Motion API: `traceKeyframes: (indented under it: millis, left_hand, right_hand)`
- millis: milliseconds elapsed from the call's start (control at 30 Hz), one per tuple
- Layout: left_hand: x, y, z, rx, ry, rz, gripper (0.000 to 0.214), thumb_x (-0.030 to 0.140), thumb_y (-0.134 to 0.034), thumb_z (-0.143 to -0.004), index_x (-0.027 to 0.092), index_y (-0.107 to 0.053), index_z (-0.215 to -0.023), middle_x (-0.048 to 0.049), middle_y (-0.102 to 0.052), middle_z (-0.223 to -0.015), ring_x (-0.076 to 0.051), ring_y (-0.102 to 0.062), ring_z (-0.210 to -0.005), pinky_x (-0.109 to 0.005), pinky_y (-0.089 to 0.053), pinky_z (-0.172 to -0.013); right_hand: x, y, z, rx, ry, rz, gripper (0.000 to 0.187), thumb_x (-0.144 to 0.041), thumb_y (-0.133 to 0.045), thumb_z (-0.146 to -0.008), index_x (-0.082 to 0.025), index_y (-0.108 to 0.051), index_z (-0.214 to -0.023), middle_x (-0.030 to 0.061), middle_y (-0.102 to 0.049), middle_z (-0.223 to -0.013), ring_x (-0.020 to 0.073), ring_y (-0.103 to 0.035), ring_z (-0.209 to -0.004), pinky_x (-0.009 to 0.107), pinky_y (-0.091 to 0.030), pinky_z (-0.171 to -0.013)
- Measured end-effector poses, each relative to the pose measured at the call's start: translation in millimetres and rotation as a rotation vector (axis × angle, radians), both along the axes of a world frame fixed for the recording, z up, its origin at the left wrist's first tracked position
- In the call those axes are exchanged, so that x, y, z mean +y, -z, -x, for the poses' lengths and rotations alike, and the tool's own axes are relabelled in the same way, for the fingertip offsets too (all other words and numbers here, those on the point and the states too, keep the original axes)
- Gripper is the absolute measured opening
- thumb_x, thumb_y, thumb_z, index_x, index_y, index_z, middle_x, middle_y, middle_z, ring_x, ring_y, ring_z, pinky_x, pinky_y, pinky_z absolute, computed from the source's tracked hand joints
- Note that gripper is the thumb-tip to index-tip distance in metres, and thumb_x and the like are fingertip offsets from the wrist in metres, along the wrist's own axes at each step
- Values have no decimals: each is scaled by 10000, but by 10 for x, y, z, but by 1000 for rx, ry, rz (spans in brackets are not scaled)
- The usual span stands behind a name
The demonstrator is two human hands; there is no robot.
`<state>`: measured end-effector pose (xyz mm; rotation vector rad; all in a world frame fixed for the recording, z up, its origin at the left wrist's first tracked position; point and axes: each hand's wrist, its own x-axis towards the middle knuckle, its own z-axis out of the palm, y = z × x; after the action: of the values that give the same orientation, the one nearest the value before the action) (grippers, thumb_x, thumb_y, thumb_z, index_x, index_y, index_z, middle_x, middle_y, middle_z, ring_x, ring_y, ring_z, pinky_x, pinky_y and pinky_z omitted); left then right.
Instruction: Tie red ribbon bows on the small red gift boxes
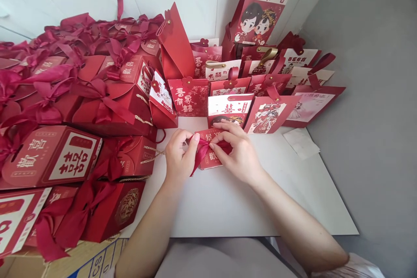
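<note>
A small red gift box (pixel 212 163) with pale printed characters lies on the white table in front of me. Round it runs a dark red satin ribbon (pixel 202 150), gathered into a bow or knot on top. My left hand (pixel 182 152) pinches the ribbon at the left of the knot between thumb and finger. From the right, my right hand (pixel 239 150) pinches the ribbon near the knot, its other fingers resting over the box's far edge. Both hands partly cover the box, and a ribbon tail hangs past its left front corner.
Ribbon-tied red boxes (pixel 107 104) are piled along the left. Behind my hands stand rows of upright red and white gift bags (pixel 190 100), with a taller one (pixel 260 8) at the back. A white paper (pixel 301 143) lies at the right of the table (pixel 228 208); a grey wall (pixel 368 95) rises beyond.
</note>
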<state>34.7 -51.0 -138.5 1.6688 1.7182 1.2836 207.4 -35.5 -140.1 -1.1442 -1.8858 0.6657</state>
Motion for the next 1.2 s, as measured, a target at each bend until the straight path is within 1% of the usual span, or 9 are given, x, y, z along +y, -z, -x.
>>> traceKeyframes:
  millis: [133,200,267,333,433,600,767,967,1200]
  left_hand:
    - [12,53,0,-236,13,141,354,414,-591,-943,198,-515,-673,17,-507,-677,-137,-486,-664,-266,-403,-646]
    - [16,77,14,-368,54,167,350,458,-583,-945,202,-567,-707,8,-561,-709,-145,-529,-698,-265,-437,-668]
    - [17,92,38,-453,90,147,357,496,-573,-946,205,-620,-744,-6,-605,-749,-153,-560,-734,-269,-465,-698]
    - [17,98,69,-480,106,125,372,523,-587,-931,204,-648,-750,-15,-619,-754,-156,-571,-746,-271,-475,-709]
    - [12,101,108,-484,93,157,350,525,-667,-873,200,-649,-745,-14,-628,-739,-153,-575,-724,-268,-472,-673]
    - [-13,88,82,-431,51,223,285,462,-698,-856,210,-623,-748,-1,-589,-699,-153,-566,-667,-282,-469,-620]
    - [-13,-10,-72,-151,-27,-19,144,325,-708,-848,253,-719,-972,-42,-632,-1113,-207,-619,-1064,-367,-492,-969]
    - [19,-49,-173,-26,76,88,78,310,-744,-808,235,-744,-788,-61,-635,-1216,-270,-605,-1194,-457,-438,-1074]
    - [41,-19,-121,-63,140,207,89,321,-717,-827,236,-735,-804,-46,-647,-1204,-269,-611,-1174,-450,-443,-1066]
  right_hand:
    - [-18,-12,-52,55,-32,45,27,-237,-677,-898,-237,-691,-921,94,-617,-1370,302,-503,-1375,535,-401,-1142]
    - [-16,-42,-142,141,-48,102,151,-327,-679,-919,-246,-681,-1046,98,-597,-1388,282,-507,-1367,501,-398,-1148]
    - [3,-72,-262,250,-24,184,244,-427,-623,-959,-257,-651,-1132,89,-634,-1321,260,-569,-1283,462,-444,-1096]
    - [39,-91,-381,340,14,284,285,-498,-546,-991,-254,-651,-1094,65,-691,-1163,232,-648,-1100,406,-514,-966]
    - [95,-85,-487,379,-30,410,337,-550,-558,-971,-228,-659,-963,34,-688,-938,184,-648,-844,327,-529,-765]
    - [109,-19,-451,302,-131,440,301,-493,-738,-857,-207,-655,-894,27,-651,-890,162,-585,-767,306,-478,-692]
    - [81,-1,-361,446,-95,507,316,-496,-676,-910,-197,-643,-812,4,-615,-779,135,-529,-686,282,-438,-659]
    - [95,26,-239,475,-20,443,328,-494,-672,-912,-199,-604,-785,-17,-584,-710,116,-484,-615,257,-401,-596]
    - [118,78,-165,68,216,86,253,-347,-636,-933,-213,-555,-734,-18,-594,-674,137,-509,-600,274,-404,-606]
